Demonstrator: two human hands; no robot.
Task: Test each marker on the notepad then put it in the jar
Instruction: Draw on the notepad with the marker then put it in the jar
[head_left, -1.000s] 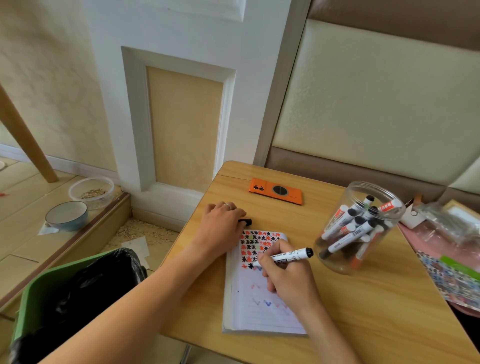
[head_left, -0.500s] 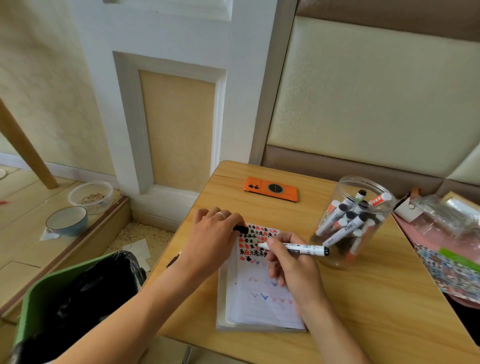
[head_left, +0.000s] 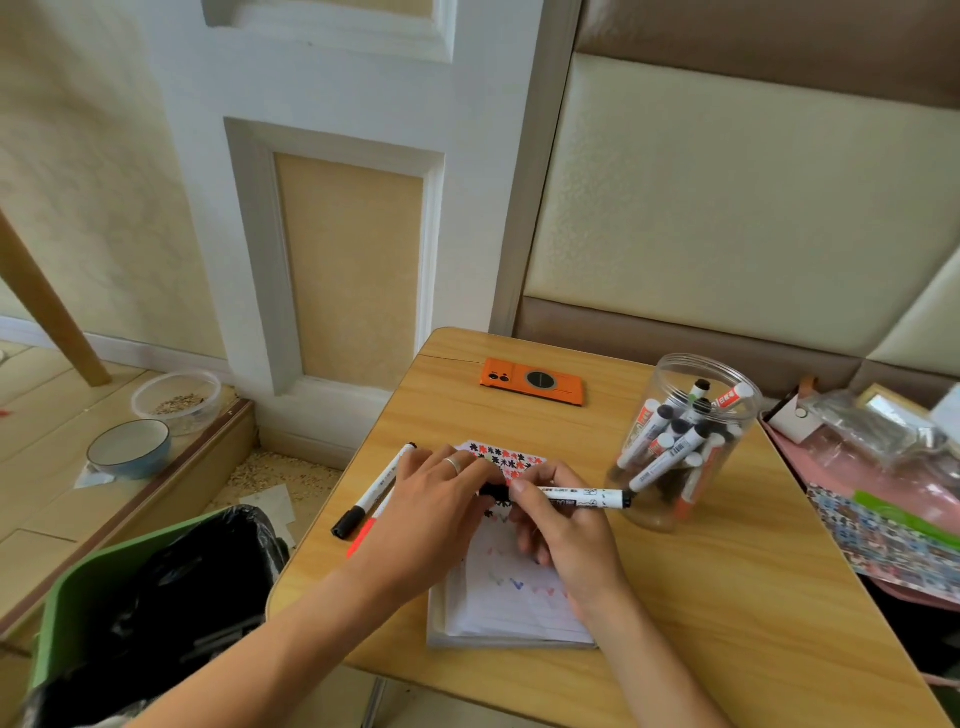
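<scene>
**Marker held level above the notepad, cap at its tip**

Surroundings first: we see a wooden table (head_left: 701, 613) with an orange phone (head_left: 532, 381) lying flat near its far edge, a green bin (head_left: 67, 613) lined with a black bag at lower left, and two bowls (head_left: 150, 423) on the floor beyond. Patterned bags and packets (head_left: 883, 467) crowd the right margin. Two spare markers (head_left: 374, 488) lie on the table left of the hands, one black-capped, one red-ended, side by side. Our left hand (head_left: 431, 512) covers much of the notepad's (head_left: 511, 597) upper half.

The marker (head_left: 576, 496) in use lies nearly horizontal, its long axis running left to right. Its rear end points at the clear jar (head_left: 680, 441), just beside the jar wall; its writing end points left, toward the left hand.

It has a white barrel with dark print and a black end plug. Our right hand (head_left: 566, 525) grips the barrel, fingers curled round it. The left hand's fingers pinch a black cap (head_left: 493, 491) at the marker's tip; we cannot tell whether the cap is fully seated. The jar holds many white markers leaning at angles. Coloured zigzag strokes mark the open page.
</scene>
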